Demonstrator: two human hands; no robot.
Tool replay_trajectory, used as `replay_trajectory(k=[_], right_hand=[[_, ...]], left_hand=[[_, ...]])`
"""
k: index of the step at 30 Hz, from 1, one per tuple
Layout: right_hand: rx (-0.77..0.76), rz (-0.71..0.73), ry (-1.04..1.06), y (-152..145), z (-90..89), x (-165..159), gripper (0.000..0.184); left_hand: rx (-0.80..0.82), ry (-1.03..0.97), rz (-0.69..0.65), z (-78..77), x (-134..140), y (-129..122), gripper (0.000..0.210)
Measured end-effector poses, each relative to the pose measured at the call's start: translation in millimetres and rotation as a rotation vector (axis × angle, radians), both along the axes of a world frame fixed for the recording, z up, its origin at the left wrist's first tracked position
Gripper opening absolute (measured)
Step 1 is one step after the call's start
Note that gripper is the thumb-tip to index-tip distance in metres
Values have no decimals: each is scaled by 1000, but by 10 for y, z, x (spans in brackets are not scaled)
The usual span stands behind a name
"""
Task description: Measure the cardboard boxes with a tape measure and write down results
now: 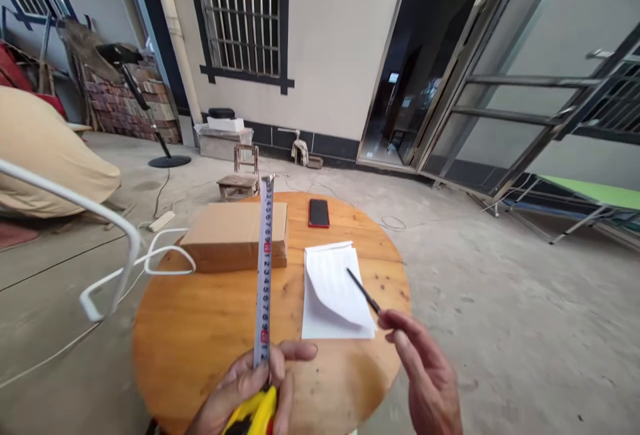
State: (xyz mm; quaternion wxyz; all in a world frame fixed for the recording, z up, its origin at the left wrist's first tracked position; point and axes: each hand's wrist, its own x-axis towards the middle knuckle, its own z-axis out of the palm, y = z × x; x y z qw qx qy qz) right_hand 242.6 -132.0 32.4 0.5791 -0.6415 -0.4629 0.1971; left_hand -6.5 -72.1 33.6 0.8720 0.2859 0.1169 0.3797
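The left hand (240,388) grips a yellow-cased tape measure (261,408), its white blade (265,275) pointing away over the round wooden counter (200,328); the right hand (430,378), nearer the white paper sheets (336,294), meets a slim black pen (363,291) slanting forward-left over them, whether pinched cannot be told.

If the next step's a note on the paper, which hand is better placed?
Probably the right hand: it holds the black pen, which overlaps the white paper in this view. The left hand looks occupied, holding the yellow tape measure with its blade extended.
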Motion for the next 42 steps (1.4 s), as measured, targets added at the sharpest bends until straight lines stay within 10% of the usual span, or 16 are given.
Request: replay_trajectory(k=[14, 31, 42], right_hand=[[-66, 438, -822, 473, -330, -385, 31], [15, 263, -817, 485, -461, 45, 26], [-375, 23, -1071, 822, -452, 582, 19]], left_hand=[[-241, 284, 136, 45, -28, 80, 16], [-268, 500, 81, -293, 259, 367, 23], [-294, 517, 105, -292, 235, 335, 19]])
